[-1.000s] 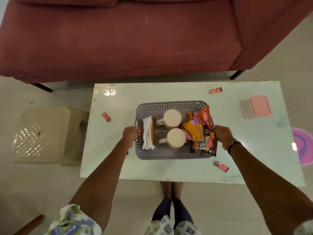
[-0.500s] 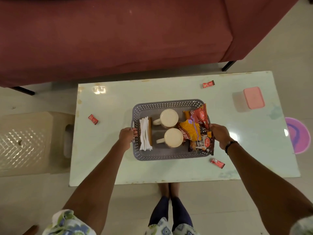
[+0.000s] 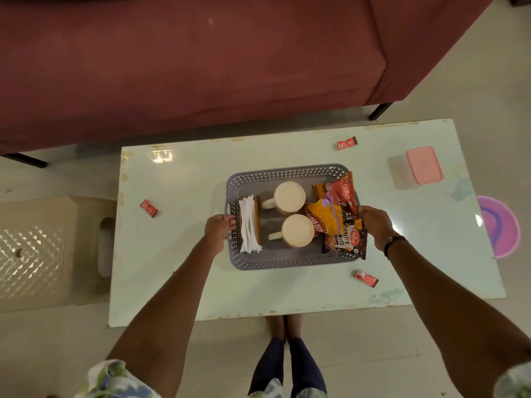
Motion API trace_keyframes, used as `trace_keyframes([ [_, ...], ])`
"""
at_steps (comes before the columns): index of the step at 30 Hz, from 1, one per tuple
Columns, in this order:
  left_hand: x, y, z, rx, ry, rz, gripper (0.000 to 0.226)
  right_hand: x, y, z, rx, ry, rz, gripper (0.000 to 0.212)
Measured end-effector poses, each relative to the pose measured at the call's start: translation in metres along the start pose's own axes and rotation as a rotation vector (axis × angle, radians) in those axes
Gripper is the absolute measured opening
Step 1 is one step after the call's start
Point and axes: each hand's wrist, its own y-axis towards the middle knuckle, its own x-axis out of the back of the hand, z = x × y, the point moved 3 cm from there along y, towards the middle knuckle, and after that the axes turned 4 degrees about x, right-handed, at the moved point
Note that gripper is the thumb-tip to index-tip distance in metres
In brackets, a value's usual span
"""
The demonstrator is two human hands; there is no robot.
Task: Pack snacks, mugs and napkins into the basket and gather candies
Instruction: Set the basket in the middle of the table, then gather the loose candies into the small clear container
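I am gripping a grey basket [image 3: 287,264] of perforated, matt plastic. It is sitting on a pale surface [image 3: 186,282] that is looking smooth and glossy, throwing back light. Inside the basket, white paper napkins [image 3: 249,225] are lying matt, two mugs [image 3: 290,196] are looking smooth, and snack packets [image 3: 344,239] are shining like foil. Right of the basket, a pink box [image 3: 424,165] is showing smooth plastic.

Both arms are stretched forward and downward, converging slightly. The left hand [image 3: 219,228] is curled round the left handle of the basket [image 3: 287,261] — knuckles up, fingers hooked over the rim. The right hand [image 3: 375,225] is closed on the basket's right edge, its fingertips hidden — a dark band is worn at that wrist.
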Motion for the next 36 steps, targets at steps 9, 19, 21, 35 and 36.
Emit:
trace_keyframes([
  [9, -0.001, 0.009, 0.005, -0.090, 0.068, -0.020, 0.030, 0.000, 0.006, -0.012, -0.001, 0.011, 0.030, 0.025],
  [19, -0.009, -0.039, -0.001, -0.688, 0.395, -0.349, 0.026, 0.004, -0.019, 0.021, 0.367, -0.286, -0.201, 0.035],
  [21, -0.025, -0.052, -0.007, -0.786, 0.438, -0.298, 0.024, 0.006, -0.022, 0.028, 0.462, -0.301, -0.225, 0.032],
  [35, -0.273, -0.129, -0.057, -0.767, 0.384, 0.304, 0.028, 0.110, 0.057, 0.035, 0.562, -0.430, -0.371, 0.049],
  [36, -0.292, -0.130, -0.055, -0.733, 0.351, 0.319, 0.029, 0.117, 0.066, 0.033, 0.543, -0.452, -0.369, 0.054],
])
